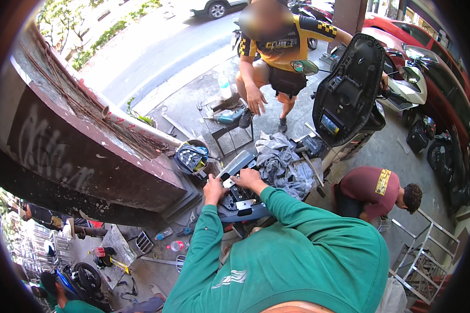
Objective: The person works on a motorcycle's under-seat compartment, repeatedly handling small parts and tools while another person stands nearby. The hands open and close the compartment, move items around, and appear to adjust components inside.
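Low in front of me is a scooter's partly stripped rear, with a grey-blue body panel (253, 213) and bare dark workings (240, 195). A long grey panel (238, 163) with a dark end slants up just beyond my hands. My left hand (213, 189) is closed at its dark near end. From the right, my right hand (249, 179) is closed against the same part, thumb toward the left hand. The fingertips' exact hold is partly hidden. Crumpled grey cloth (279, 161) lies just right of the panel.
Ahead, a standing person (274, 47) holds up the scooter's black seat (347, 88). Another person (373, 193) crouches at right. A bucket of things (196, 156) stands by the wall (89, 167). Power tool (227, 117), bottles (177, 245) and metal frame (423, 255) are around.
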A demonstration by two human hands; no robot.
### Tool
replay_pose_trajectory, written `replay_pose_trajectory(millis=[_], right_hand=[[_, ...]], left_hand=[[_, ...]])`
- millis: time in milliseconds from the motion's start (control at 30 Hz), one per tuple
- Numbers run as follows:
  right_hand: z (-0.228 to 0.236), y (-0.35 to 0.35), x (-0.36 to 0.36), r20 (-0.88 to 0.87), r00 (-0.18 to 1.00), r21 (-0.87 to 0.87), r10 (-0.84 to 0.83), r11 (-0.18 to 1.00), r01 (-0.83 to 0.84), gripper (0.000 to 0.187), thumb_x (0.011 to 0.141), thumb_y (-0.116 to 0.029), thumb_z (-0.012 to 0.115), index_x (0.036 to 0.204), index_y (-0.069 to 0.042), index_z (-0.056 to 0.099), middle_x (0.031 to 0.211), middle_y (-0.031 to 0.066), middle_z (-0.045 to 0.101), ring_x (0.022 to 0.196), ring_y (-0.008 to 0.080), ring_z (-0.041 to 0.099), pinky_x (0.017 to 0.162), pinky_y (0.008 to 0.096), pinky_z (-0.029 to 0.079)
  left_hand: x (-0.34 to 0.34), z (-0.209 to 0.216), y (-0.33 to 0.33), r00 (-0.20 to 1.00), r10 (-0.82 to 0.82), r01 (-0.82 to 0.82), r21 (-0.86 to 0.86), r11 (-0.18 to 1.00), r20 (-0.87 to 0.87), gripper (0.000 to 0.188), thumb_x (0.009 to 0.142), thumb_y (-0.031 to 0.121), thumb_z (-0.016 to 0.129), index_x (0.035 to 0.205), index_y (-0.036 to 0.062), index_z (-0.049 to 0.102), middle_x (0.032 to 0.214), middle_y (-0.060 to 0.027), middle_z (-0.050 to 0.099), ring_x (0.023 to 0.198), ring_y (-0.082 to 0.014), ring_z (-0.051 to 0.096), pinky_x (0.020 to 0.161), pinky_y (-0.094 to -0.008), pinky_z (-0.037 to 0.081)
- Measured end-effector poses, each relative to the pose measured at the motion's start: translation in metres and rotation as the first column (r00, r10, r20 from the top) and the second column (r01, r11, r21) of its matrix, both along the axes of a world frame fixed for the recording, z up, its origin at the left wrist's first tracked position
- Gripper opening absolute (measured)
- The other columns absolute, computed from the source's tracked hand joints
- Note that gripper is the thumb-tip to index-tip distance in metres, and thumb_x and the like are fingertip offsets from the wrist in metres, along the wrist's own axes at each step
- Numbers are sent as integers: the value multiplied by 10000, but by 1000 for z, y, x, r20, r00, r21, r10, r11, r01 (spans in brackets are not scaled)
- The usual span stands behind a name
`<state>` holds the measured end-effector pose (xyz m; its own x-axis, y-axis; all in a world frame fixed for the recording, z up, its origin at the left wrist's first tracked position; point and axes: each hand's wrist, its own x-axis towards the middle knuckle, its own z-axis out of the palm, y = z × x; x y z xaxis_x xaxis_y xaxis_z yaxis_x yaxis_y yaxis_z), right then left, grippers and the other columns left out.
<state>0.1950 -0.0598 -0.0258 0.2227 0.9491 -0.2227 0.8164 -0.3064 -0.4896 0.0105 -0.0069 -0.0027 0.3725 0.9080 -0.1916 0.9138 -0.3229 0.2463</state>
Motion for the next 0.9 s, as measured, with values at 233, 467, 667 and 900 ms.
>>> replay_pose_trajectory(millis=[233,467,667,900], right_hand=[[-2,1,-3,46,994,222,100,969,-108,270,950,-288,611,1008,-32,673,1061,196,696,946,398,706,808,512,566],[6,2,-1,-26,999,-8,48,999,-48,399,972,-374,608,1075,-8,725,1050,244,725,996,391,714,825,497,576],[9,-1,3,15,996,43,88,995,-88,394,935,-364,620,1086,-15,722,1151,232,701,1066,403,682,911,482,555],[-1,9,-1,8,996,42,88,995,-89,353,918,-344,657,1028,-14,717,1105,204,708,1045,396,685,886,493,559]], left_hand=[[0,0,1,1000,-1,0,-19,1000,-22,555,658,401,912,1123,151,740,1233,-106,570,1075,-345,684,911,-462,557],[-2,-10,4,999,-35,36,21,999,-41,582,658,393,910,1154,153,724,1277,-140,527,1035,-361,696,881,-474,571],[-2,-9,5,999,-31,31,-11,999,-22,569,665,396,897,1152,156,727,1301,-145,524,1046,-369,690,900,-471,562],[-1,-4,2,1000,-10,10,4,1000,-7,578,654,419,914,1138,158,735,1298,-122,548,1063,-356,688,918,-462,555]])
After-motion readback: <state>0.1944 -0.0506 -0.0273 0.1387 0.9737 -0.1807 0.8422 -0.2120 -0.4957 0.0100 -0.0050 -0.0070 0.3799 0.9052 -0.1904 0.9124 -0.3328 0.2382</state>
